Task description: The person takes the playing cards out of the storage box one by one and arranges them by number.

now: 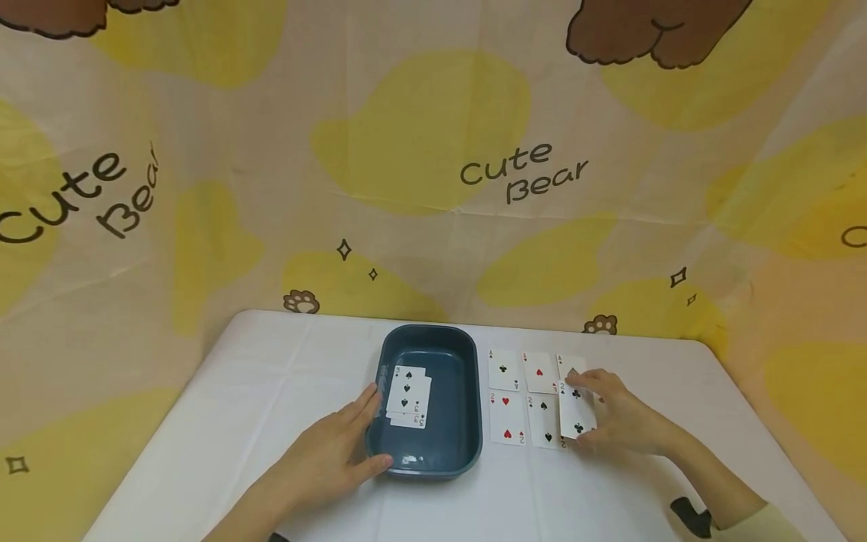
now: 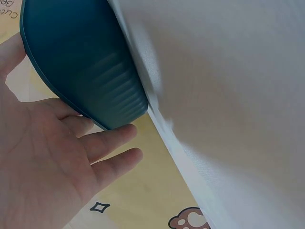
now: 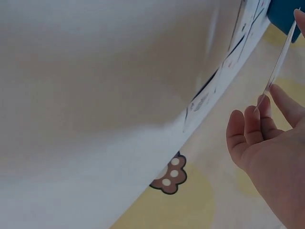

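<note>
My left hand (image 1: 333, 452) rests against the left side of a dark blue-green basin (image 1: 433, 468), fingers along the rim and thumb at its near left corner. In the left wrist view the basin's outer wall (image 2: 100, 71) shows beside the loosely extended fingers. A three of spades (image 1: 407, 388) tops a small overlapping stack of cards inside the basin. My right hand (image 1: 626, 414) pinches a two of clubs (image 1: 576, 412) by its edges, and the right wrist view shows this card (image 3: 279, 64) edge-on. It overlaps the two of spades (image 1: 542, 418) and an ace (image 1: 567, 364) behind.
Right of the basin, face-up cards lie in two rows on the white table (image 1: 515, 497): ace of clubs (image 1: 503, 370), ace of hearts (image 1: 538, 372) and two of hearts (image 1: 507, 418) among them. A printed cloth (image 1: 420, 135) hangs behind the table's far edge.
</note>
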`<state>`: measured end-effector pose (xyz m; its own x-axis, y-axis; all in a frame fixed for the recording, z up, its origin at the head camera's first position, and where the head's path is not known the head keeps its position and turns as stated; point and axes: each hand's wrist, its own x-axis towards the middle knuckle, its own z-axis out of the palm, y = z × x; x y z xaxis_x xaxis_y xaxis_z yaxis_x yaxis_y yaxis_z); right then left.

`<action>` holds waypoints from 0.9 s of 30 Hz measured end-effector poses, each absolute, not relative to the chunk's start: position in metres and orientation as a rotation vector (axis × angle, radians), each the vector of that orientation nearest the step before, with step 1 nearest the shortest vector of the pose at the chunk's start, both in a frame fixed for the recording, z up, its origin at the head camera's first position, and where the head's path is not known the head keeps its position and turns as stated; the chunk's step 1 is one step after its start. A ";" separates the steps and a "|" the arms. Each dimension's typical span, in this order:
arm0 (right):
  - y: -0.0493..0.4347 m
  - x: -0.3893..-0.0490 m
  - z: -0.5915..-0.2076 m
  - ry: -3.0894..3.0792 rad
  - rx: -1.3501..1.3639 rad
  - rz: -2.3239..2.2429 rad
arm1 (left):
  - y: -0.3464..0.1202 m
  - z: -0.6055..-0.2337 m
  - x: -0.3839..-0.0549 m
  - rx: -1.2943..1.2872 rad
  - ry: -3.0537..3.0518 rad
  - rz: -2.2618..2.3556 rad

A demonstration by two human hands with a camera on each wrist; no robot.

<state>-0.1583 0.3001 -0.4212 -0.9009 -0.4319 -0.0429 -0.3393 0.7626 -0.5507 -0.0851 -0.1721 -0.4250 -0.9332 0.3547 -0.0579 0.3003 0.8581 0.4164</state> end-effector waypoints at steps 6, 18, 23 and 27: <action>0.305 -0.157 -0.427 2.806 -0.612 -0.795 | -0.172 -0.426 -0.084 0.516 2.908 0.621; 0.315 -0.158 -0.443 2.896 -0.681 -0.604 | -0.170 -0.431 -0.083 0.507 2.928 0.603; 0.320 -0.160 -0.450 2.880 -0.679 -0.629 | -0.170 -0.434 -0.083 0.490 2.935 0.579; 0.322 -0.160 -0.455 2.850 -0.652 -0.650 | -0.170 -0.435 -0.082 0.491 2.938 0.588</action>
